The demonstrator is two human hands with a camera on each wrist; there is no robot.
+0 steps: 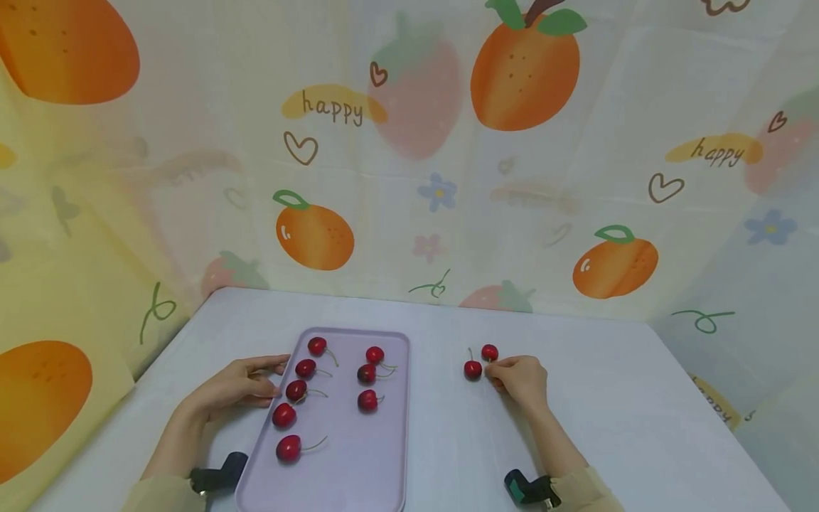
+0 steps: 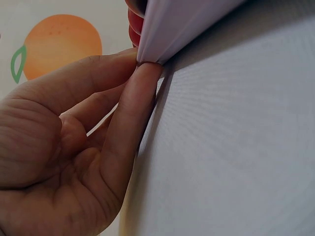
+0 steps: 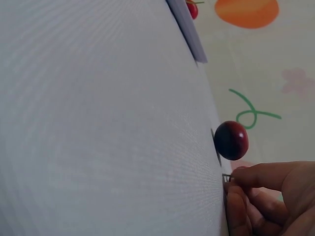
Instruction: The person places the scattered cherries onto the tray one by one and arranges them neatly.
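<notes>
My left hand pinches the left rim of a lilac tray; in the left wrist view, thumb and forefinger meet at the tray's edge. Several dark red cherries with stems lie on the tray in two rough columns, one of them a cherry nearest me. On the table right of the tray, my right hand pinches the stem of a cherry, whose fruit is mostly hidden by fingers in the right wrist view. Just left of it sits another cherry, its stem pointing up.
A white-covered table carries everything. Behind it hangs a fruit-printed cloth, which also covers the left and right sides. Each wrist wears a dark camera mount, such as the left mount beside the tray's near left edge.
</notes>
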